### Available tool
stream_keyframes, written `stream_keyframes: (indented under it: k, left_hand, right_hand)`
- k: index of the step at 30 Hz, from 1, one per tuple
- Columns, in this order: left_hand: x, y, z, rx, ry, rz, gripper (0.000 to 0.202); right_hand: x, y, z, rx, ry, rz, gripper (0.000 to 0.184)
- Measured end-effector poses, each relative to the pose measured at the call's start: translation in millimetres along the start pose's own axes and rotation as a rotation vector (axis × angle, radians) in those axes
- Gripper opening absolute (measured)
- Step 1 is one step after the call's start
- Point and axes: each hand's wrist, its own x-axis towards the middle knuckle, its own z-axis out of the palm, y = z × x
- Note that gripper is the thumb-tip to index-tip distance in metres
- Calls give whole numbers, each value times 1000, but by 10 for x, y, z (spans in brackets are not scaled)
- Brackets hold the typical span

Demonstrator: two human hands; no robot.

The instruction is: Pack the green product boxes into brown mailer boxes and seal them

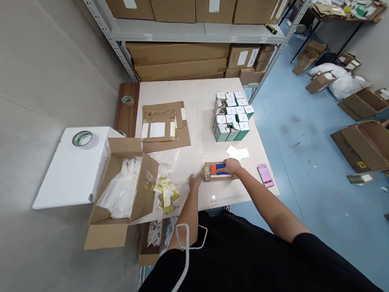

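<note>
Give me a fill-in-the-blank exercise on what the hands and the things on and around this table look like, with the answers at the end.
1. The right hand holds a blue and ____ item against the small cardboard box.
2. The left hand is near the small box's ____ end in the picture.
3. The grouped cartons on the table have white tops and ____ sides.
4. The packing material in the open carton is ____.

Missing words: orange; left; green; white.

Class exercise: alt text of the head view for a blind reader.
A right hand holds a blue-and-orange tool over a small cardboard box on a pale table, left hand near its left end. Green-and-white boxes stand beyond; an open carton sits left.
</note>
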Motion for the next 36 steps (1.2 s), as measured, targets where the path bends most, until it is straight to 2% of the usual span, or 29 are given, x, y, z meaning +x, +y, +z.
stream_keyframes:
  k: [3, 7, 10, 13, 16, 19, 25, 32, 36]
  left_hand:
    - [-80, 121, -33, 103, -3, 34, 44]
    - [-179, 342, 40, 172, -59, 140, 40]
    - [-234, 450, 105, 237, -66, 151, 38]
    - [-272, 502, 147, 293, -52, 136, 39]
    - [-294, 533, 174, 327, -31, 124, 38]
    - [-309, 555, 191, 341, -16, 110, 37]
    - [-330, 541, 186, 337, -6, 116, 37]
    - [-280, 522, 163, 355, -9, 125, 42]
    - [-256, 513, 156, 359, -13, 136, 41]
  right_hand:
    - [-4, -29, -50, 10, -21, -2, 72]
    - [25, -55, -108, 34, -76, 8, 62]
    - [59, -80, -88, 45, -101, 16, 67]
    - [52, -101, -28, 24, -57, 21, 74]
    - [-10, -33, -7, 19, -10, 16, 74]
    - [-97, 208, -52, 16, 12, 15, 70]
    - [-244, 849, -151, 12, 47, 127, 67]
    - [-385, 1128, -205, 25, 61, 131, 62]
    - [-534, 1509, -207, 51, 78, 252, 57]
